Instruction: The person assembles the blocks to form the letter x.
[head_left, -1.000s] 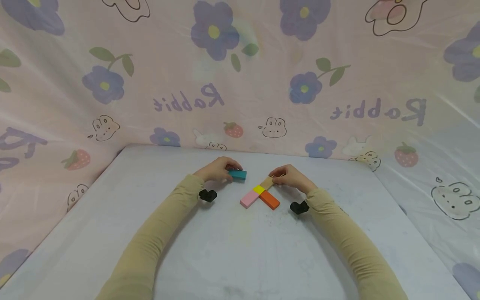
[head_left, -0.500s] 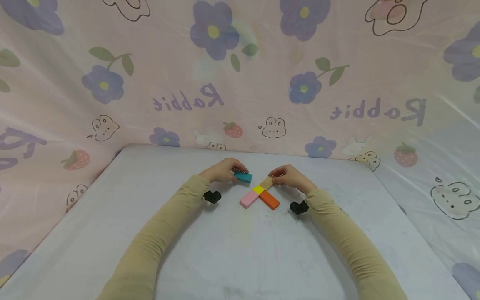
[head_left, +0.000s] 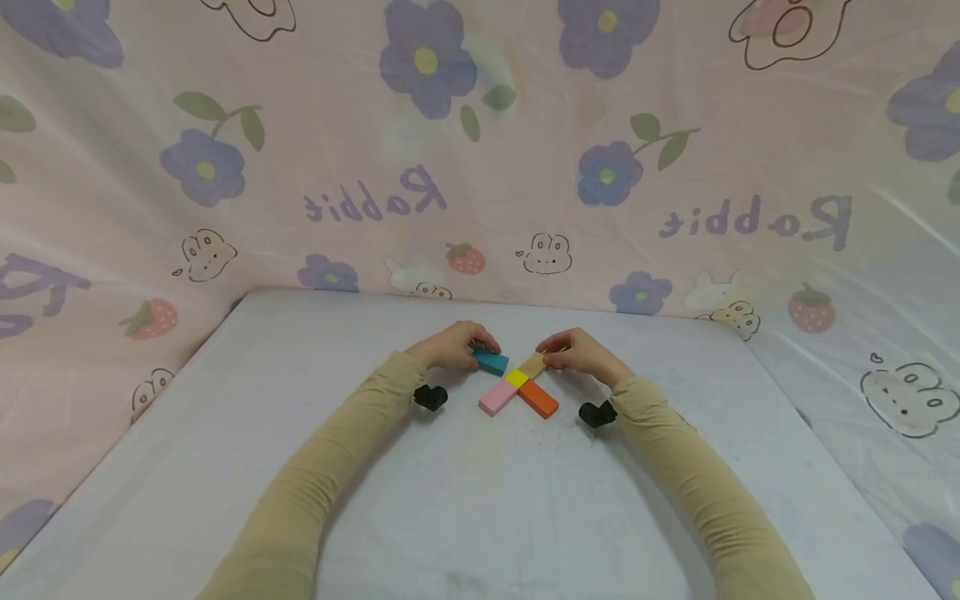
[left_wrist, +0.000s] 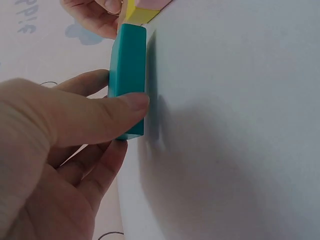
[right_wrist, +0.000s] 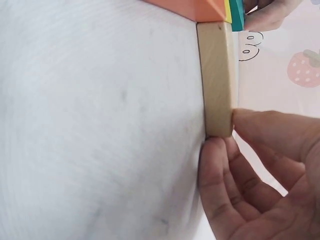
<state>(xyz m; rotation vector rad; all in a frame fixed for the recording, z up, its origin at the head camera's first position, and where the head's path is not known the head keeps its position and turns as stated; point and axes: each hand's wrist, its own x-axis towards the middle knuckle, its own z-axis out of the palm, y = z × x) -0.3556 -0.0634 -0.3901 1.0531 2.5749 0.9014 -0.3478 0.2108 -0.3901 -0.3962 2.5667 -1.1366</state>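
My left hand (head_left: 450, 343) pinches a teal rectangular block (head_left: 491, 362). In the left wrist view the thumb lies across the teal block's (left_wrist: 131, 60) side face, other fingers behind it, and a shadow runs along the table beside it. The block's front end is close to a yellow square block (head_left: 517, 379), where a pink block (head_left: 497, 397), an orange block (head_left: 538, 400) and a plain wooden block (head_left: 532, 364) meet. My right hand (head_left: 581, 352) holds the outer end of the wooden block, fingertips at its end face in the right wrist view.
The blocks lie on a white table (head_left: 480, 500). A pink printed curtain (head_left: 495, 167) with flowers and rabbits hangs behind and at both sides. A black device sits at the left wrist (head_left: 431, 397) and another at the right wrist (head_left: 597, 414).
My left hand has moved right and slightly nearer with the teal block, bringing it close to the yellow block and turning it aslant. The right hand and the other blocks have stayed put.
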